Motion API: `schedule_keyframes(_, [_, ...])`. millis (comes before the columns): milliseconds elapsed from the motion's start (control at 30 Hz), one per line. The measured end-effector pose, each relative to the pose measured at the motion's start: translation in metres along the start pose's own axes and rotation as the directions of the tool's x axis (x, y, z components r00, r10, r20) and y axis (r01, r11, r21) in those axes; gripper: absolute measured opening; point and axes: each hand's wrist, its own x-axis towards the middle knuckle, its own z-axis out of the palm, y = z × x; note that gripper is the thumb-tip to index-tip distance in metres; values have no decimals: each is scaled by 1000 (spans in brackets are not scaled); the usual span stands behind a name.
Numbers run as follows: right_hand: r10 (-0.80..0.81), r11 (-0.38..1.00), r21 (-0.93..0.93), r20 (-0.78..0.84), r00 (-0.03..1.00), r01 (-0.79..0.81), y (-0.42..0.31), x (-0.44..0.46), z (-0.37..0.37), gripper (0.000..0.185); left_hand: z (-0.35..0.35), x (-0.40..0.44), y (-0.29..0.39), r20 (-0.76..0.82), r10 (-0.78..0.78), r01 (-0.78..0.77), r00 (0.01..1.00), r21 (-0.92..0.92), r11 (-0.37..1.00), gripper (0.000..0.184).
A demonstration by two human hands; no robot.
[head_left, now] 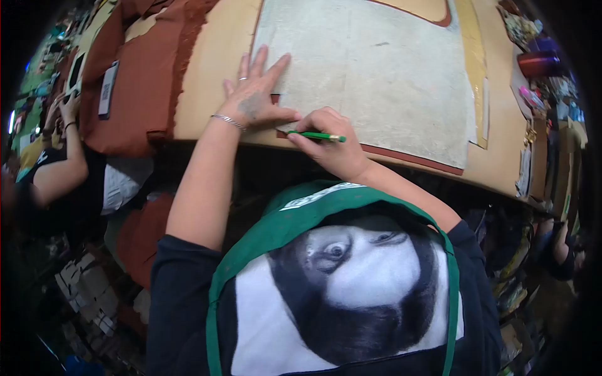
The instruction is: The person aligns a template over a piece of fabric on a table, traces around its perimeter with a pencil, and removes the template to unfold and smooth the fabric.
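Note:
My left hand (256,100) lies flat with its fingers spread, pressing on the left edge of a large pale grey sheet (401,81). A thin bracelet is on that wrist and a ring on one finger. My right hand (332,136) grips a green pencil (320,135), its tip pointing left toward the sheet's lower left corner, near my left thumb. Brownish-red material (414,160) shows as a strip under the sheet's near edge and at that corner. Exactly where the pencil tip touches is hard to make out.
The sheet rests on a tan table (210,81). Folded brownish-red leather (135,88) with a dark phone-like object (108,89) lies on the left. A yellow strip (475,69) borders the right. Another person's arm (66,156) is at far left; a dark red cylinder (539,64) stands far right.

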Motion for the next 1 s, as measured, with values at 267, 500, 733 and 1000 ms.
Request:
schedule_keyframes(267, [192, 980, 30, 136, 972, -198, 22, -46, -121, 15, 6, 4, -4, -13, 37, -37, 999, 14, 999, 107])
schedule_keyframes(500, [413, 908, 18, -215, 885, -420, -7, -133, -307, 11, 5, 6, -8, -22, 85, -85, 996, -23, 996, 107])
schedule_keyframes(733, [467, 864, 308, -193, 863, -398, 15, -110, -281, 10, 8, 9, -20, -127, 229, -235, 965, -36, 971, 105])
schedule_keyframes(1000, [444, 842, 259, 167, 880, -474, 15, -7, -141, 12, -7, 15, -76, -259, 27, -95, 966, -254, 963, 74])
